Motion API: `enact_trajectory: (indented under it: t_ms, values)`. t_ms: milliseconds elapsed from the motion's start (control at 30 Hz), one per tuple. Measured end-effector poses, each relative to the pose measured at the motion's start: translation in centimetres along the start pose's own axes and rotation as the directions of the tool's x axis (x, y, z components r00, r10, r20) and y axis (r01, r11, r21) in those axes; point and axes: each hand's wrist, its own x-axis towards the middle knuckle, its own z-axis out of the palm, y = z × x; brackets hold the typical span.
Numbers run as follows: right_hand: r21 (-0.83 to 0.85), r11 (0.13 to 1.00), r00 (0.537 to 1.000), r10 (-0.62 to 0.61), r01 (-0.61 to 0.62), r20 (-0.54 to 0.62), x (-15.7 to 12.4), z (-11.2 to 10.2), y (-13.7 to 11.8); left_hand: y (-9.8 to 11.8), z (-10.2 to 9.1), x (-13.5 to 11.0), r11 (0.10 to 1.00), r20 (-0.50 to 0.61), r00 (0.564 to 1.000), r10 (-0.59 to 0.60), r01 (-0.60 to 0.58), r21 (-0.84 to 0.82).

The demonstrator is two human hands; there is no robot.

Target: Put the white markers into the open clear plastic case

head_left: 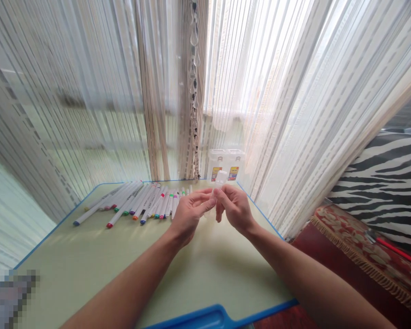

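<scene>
Both hands meet approx. mid-frame, just above the surface [89, 260], which is pale green w/ a blue edge. Left hand [189, 214] is curled, thumb and forefinger pinched on a small pale item [209, 205]. Right hand [235, 209] is also curled, its fingertips [216, 193] closed on the same item's other end. So the item sits between the two hands, held clear of the surface, centre of frame. It's slim and whitish, prob. a marker like the others, but too small and too hidden by fingers to say for sure. Both forearms run in from the bottom edge, left and right.

Row of markers [137, 203] lies left of centre, just beyond and to the left of the left hand, near it but not touching. White barrels, side by side and fanned slightly, w/ caps in blue, red, green, orange, pink etc. pointing toward the lower part of the frame.

Clear plastic box [226, 165] stands at the far edge of the surface, just above the hands in frame, w/ two coloured labels on its front. Sheer striped curtains [277, 91] fill the upper frame behind it.

Right side: zebra-print fabric [387, 178] and, below it, a red patterned rug [349, 237] w/ a fringe; a red stick-like thing [397, 250] lies on it. Bottom centre: a blue plastic piece [205, 317] at the near edge of the surface.
</scene>
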Motion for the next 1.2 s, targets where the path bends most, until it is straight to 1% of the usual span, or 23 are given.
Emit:
enact_trajectory:
  t_ms: [133,200,267,333,400,467,533,567,633,667,700,733,800,833,867,900,933,1000,1100,1133,1200]
  values:
    - [-0.003,1.000,0.999,0.004,-0.004,-0.046,-0.1,0.1,-0.2,0.1,0.5,-0.1,0.998,-0.004,1.000,-0.011,0.011,-0.064]
    - [-0.004,1.000,0.999,0.006,-0.007,-0.052,-0.1,0.1,-0.3,0.2,0.6,-0.2,0.998,-0.001,1.000,-0.013,0.013,-0.064]
    - [0.012,1.000,0.999,0.015,-0.014,-0.043,-0.1,0.0,-0.2,0.3,0.4,-0.2,1.000,0.009,1.000,-0.001,0.001,-0.026]
    - [0.013,1.000,1.000,0.024,-0.024,-0.014,0.0,-0.1,-0.1,0.3,0.2,-0.2,0.998,0.020,0.999,0.040,-0.041,0.048]
    - [-0.029,0.999,1.000,0.021,-0.021,0.007,0.0,-0.3,0.1,0.3,-0.1,-0.1,0.990,0.025,0.997,0.072,-0.074,0.117]
    - [-0.108,0.994,1.000,-0.008,0.008,-0.002,0.2,-0.7,0.2,0.4,-0.4,0.0,0.987,0.022,0.998,0.058,-0.061,0.148]
    - [-0.201,0.977,0.992,-0.092,0.074,-0.081,0.5,-1.4,0.3,0.5,-0.6,0.1,0.988,0.009,1.000,0.024,-0.025,0.151]
    - [-0.261,0.958,0.978,-0.158,0.118,-0.139,0.8,-1.8,0.3,0.6,-0.7,0.2,0.987,0.002,1.000,0.018,-0.018,0.160]
    - [-0.407,0.889,0.914,-0.324,0.208,-0.242,1.5,-2.7,0.2,0.9,-1.0,0.3,0.976,-0.010,0.999,0.046,-0.042,0.212]
    - [-0.480,0.844,0.890,-0.390,0.242,-0.237,1.8,-3.2,0.2,1.0,-1.2,0.4,0.966,-0.009,0.997,0.070,-0.066,0.251]
    - [-0.528,0.803,0.886,-0.426,0.277,-0.183,2.1,-3.5,0.2,1.1,-1.3,0.4,0.952,0.000,0.995,0.096,-0.092,0.293]
    - [-0.545,0.782,0.902,-0.419,0.304,-0.099,2.3,-3.8,0.3,1.1,-1.5,0.4,0.934,0.010,0.992,0.122,-0.119,0.336]
    - [-0.517,0.794,0.941,-0.331,0.319,0.072,2.5,-3.9,0.6,1.1,-1.9,0.5,0.892,0.014,0.986,0.168,-0.158,0.423]
    - [-0.491,0.817,0.953,-0.277,0.302,0.125,2.4,-3.9,0.8,1.1,-2.1,0.6,0.866,0.007,0.982,0.191,-0.172,0.469]
    - [-0.469,0.838,0.960,-0.237,0.279,0.148,2.3,-3.7,1.1,1.1,-2.3,0.7,0.838,-0.005,0.977,0.215,-0.182,0.515]
    - [-0.453,0.852,0.965,-0.217,0.262,0.148,2.1,-3.5,1.3,1.2,-2.5,0.7,0.809,-0.021,0.971,0.240,-0.187,0.558]
    - [-0.444,0.859,0.967,-0.221,0.253,0.124,1.9,-3.2,1.6,1.3,-2.8,0.8,0.784,-0.038,0.965,0.261,-0.189,0.591]
    - [-0.447,0.860,0.966,-0.256,0.246,0.039,1.5,-2.7,2.0,1.6,-3.1,0.9,0.762,-0.063,0.957,0.284,-0.185,0.621]
    - [-0.399,0.894,0.959,-0.263,0.201,-0.107,1.1,-2.1,2.1,2.3,-3.3,0.6,0.794,-0.045,0.970,0.239,-0.169,0.584]
    - [-0.363,0.912,0.958,-0.253,0.190,-0.134,1.1,-2.0,2.1,2.5,-3.3,0.5,0.814,-0.030,0.976,0.215,-0.162,0.558]
    - [-0.274,0.944,0.963,-0.227,0.182,-0.145,1.1,-1.7,1.9,2.6,-3.2,0.0,0.842,-0.028,0.980,0.199,-0.156,0.517]
